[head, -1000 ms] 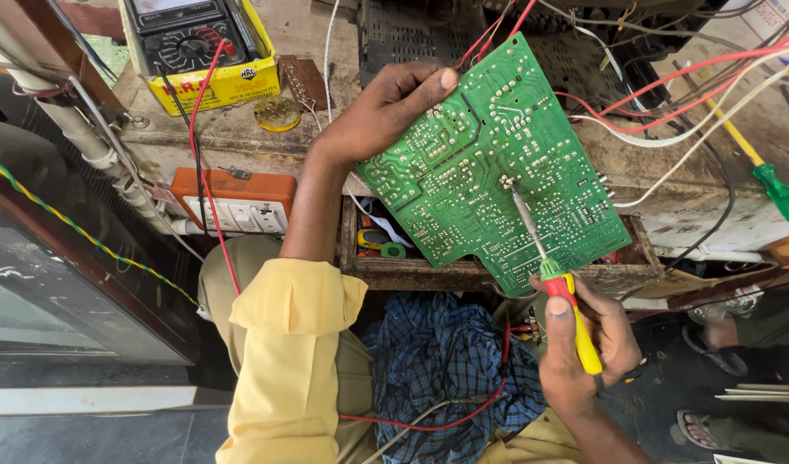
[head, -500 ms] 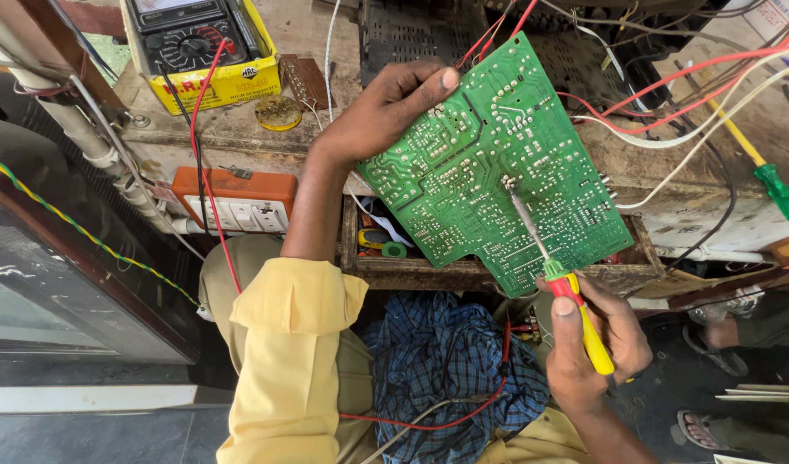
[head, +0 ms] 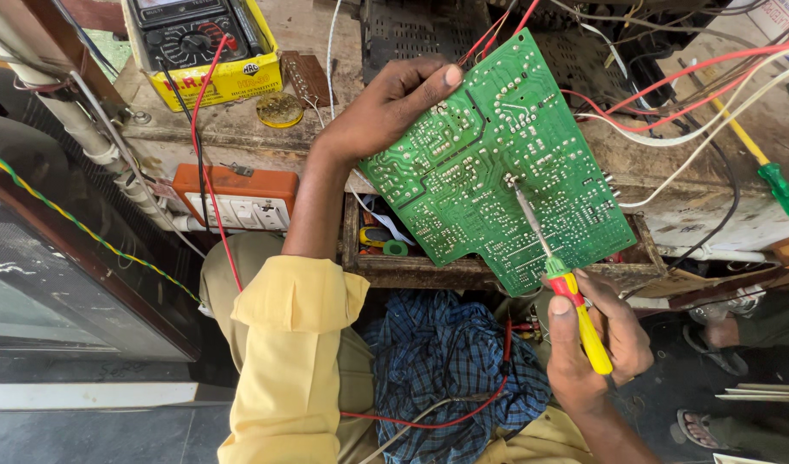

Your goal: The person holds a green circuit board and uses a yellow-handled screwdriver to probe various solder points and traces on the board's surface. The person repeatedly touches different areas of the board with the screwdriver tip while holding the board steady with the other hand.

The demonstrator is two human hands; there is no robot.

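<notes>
My left hand (head: 386, 107) grips the upper left edge of a green circuit board (head: 498, 163), solder side up, tilted over the workbench. In my right hand (head: 596, 344) is a screwdriver (head: 566, 283) with a yellow and red handle. Its metal tip touches the middle of the board. Red and white wires (head: 669, 94) run from the board's far edge to the right.
A yellow multimeter (head: 201, 43) with red and black leads sits at the back left of the worn bench (head: 240, 129). An orange switch box (head: 235, 198) hangs on the bench front. Another screwdriver with a green handle (head: 777, 185) lies right. Blue checked cloth (head: 446, 361) covers my lap.
The view has shifted slightly. My right hand has moved a little on the screwdriver handle; the tip stays on the board.
</notes>
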